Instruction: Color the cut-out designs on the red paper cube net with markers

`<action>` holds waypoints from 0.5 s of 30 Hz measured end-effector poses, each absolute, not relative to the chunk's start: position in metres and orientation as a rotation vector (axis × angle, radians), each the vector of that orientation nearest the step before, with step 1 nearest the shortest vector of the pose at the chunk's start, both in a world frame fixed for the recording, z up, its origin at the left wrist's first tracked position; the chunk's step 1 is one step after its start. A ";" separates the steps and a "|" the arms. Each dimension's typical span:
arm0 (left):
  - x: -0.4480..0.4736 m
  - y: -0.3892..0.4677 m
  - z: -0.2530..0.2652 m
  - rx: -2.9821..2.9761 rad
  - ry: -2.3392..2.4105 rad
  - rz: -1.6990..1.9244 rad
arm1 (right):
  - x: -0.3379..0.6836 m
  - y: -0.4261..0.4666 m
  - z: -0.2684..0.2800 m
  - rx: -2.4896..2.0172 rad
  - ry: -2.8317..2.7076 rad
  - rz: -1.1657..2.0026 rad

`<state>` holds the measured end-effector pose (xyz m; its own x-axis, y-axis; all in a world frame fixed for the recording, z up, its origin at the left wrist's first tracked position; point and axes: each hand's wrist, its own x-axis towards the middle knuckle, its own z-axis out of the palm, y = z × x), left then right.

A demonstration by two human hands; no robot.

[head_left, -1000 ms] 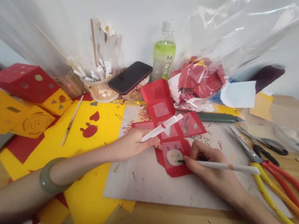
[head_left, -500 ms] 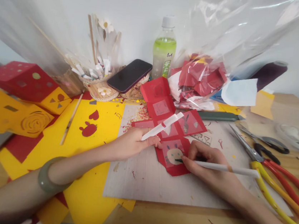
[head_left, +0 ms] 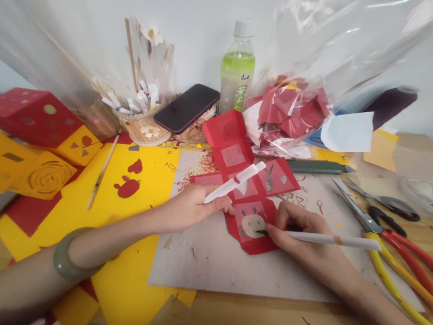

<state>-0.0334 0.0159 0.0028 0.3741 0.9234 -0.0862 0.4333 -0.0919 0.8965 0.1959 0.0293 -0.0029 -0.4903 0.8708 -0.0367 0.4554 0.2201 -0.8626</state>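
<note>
My right hand (head_left: 300, 232) pinches a white marker (head_left: 333, 240) with a dark green tip. That tip touches a pale round animal face (head_left: 253, 226) on the lowest panel of a red paper cutout (head_left: 236, 157). The face has small green marks. My left hand (head_left: 191, 206) is closed round a second white marker (head_left: 235, 183), which slants up to the right, while its fingertips rest at the panel's left edge. The cutout lies unfolded, with clear windows in its panels, on a greyish-white board (head_left: 197, 264).
Yellow paper (head_left: 136, 252) lies left, with decorated boxes (head_left: 30, 115) beyond. Behind are a marker basket (head_left: 146, 128), phone (head_left: 187, 108), green-drink bottle (head_left: 238, 71) and plastic bag of red scraps (head_left: 292, 111). Scissors (head_left: 388, 237) and a green cutter (head_left: 313, 167) sit right.
The right hand and its marker have shifted slightly right along the face, and a green mark shows more clearly there. My left hand stays in place.
</note>
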 end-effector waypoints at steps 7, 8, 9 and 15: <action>-0.034 0.015 0.003 1.703 1.217 0.653 | 0.193 0.028 0.002 -1.209 -2.085 1.210; -0.034 0.015 0.003 1.697 1.221 0.649 | 0.193 0.028 0.003 -1.214 -2.082 1.213; -0.034 0.015 0.003 1.691 1.223 0.645 | 0.193 0.028 0.003 -1.221 -2.078 1.214; -0.032 0.015 0.006 1.678 1.232 0.636 | 0.195 0.029 0.001 -1.258 -2.005 1.219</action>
